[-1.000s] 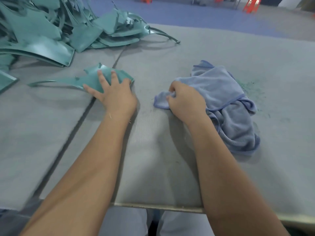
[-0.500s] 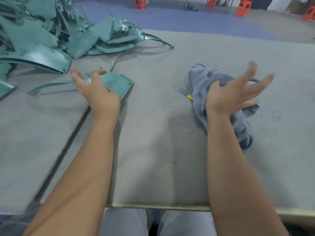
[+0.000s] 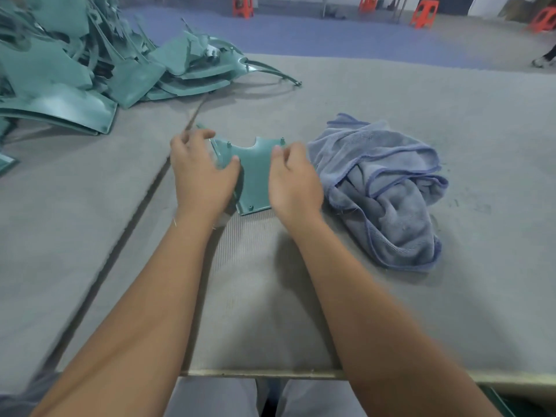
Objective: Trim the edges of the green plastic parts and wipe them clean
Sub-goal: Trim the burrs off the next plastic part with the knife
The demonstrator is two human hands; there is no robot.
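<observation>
hands: left (image 3: 202, 173), right (image 3: 293, 180) | one green part (image 3: 255, 173) held | one cloth (image 3: 388, 188)

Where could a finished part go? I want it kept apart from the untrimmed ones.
Bare mat lies right of the blue cloth, and along the near table edge beneath the forearms. The far left is crowded by the pile of green parts; both hands hold the green part mid-table.

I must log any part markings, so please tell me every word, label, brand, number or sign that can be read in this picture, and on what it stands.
None: no text can be read anywhere.
Green part, held by left hand and right hand: no marking shows.
Cloth: no label shows.
Pile: nothing legible.
Stools: too far to tell.
</observation>
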